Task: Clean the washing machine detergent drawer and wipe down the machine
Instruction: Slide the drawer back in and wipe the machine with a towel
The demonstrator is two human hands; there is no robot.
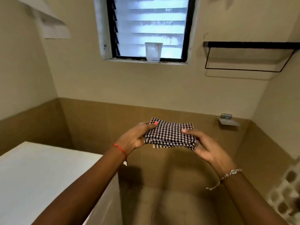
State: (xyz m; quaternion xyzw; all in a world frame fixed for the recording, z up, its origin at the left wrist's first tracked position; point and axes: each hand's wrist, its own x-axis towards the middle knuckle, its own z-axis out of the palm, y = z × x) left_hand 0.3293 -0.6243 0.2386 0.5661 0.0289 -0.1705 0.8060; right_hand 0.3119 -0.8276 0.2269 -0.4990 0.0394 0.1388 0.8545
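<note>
A folded black-and-white checked cloth is held up in the air in front of the brown tiled wall. My left hand grips its left end, thumb on top. My right hand grips its right end, thumb on top and fingers underneath. The white flat top of the washing machine fills the lower left, under my left forearm. The detergent drawer is not in view.
A louvred window with a clear plastic cup on its sill is straight ahead. A black wall shelf with a rail hangs at the right. A small metal fitting juts from the tiled wall.
</note>
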